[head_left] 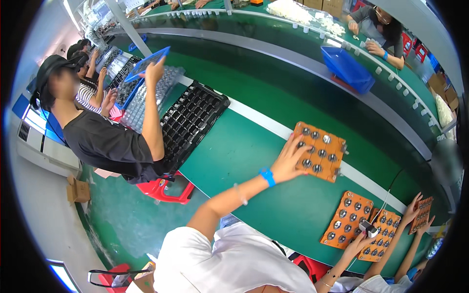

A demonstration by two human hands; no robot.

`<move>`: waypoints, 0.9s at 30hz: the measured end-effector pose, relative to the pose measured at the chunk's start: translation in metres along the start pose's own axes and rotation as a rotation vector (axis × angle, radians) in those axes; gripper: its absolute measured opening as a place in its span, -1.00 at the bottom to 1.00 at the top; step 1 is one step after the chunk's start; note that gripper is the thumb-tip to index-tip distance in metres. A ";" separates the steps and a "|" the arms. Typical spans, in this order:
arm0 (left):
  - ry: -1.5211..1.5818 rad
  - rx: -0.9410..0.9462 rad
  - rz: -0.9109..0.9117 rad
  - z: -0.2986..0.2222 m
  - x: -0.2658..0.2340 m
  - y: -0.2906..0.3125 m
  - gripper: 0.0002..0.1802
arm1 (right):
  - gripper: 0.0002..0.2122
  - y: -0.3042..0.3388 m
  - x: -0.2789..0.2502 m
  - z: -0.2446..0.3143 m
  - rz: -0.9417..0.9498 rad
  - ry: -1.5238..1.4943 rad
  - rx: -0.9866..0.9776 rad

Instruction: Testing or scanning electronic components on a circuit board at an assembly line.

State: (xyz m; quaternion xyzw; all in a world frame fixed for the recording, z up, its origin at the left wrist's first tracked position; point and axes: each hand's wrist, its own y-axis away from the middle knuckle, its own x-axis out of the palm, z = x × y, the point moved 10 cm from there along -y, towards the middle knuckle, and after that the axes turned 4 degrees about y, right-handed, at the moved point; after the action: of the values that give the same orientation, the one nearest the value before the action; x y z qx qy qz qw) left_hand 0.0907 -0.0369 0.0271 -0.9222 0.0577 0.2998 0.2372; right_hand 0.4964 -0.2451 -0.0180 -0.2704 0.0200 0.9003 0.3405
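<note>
My left hand (289,158), with a blue wristband, lies with spread fingers over the left side of an orange board (320,171) bearing several round dark and metallic parts. That board rests across the table's far edge and the white strip. At lower right, my right hand (359,244) is closed around a small black-and-white block-shaped tool (369,229); a thin cable rises near it. Below the tool lie two more orange boards, a left one (348,215) and a right one (388,232), with similar round parts. The fingertips of my right hand are partly hidden.
A black compartment tray (195,110) sits on the green table (244,166) to the left. Beside it, a person in black (105,134) lifts a blue tray (146,64). Another person's hands hold an orange board (421,215) at far right. A blue bin (347,71) stands across the green belt.
</note>
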 end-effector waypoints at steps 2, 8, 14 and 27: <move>0.046 0.017 0.024 0.011 0.009 -0.038 -0.06 | -0.44 0.004 0.007 0.030 0.059 -0.052 -0.140; -0.020 0.098 0.013 0.031 0.024 -0.105 -0.09 | -0.51 0.009 0.011 0.045 0.124 -0.067 -0.176; 0.250 0.338 0.223 -0.070 0.112 -0.080 -0.57 | -0.50 0.016 0.000 0.033 0.101 -0.076 -0.142; 0.464 0.406 0.732 -0.147 0.215 -0.022 -0.74 | -0.53 0.005 0.026 0.061 0.084 -0.116 -0.183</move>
State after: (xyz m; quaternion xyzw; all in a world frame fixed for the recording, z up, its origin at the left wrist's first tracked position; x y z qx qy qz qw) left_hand 0.3485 -0.0793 0.0147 -0.8189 0.4877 0.1324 0.2721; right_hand 0.4483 -0.2202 0.0205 -0.2469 -0.0705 0.9260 0.2768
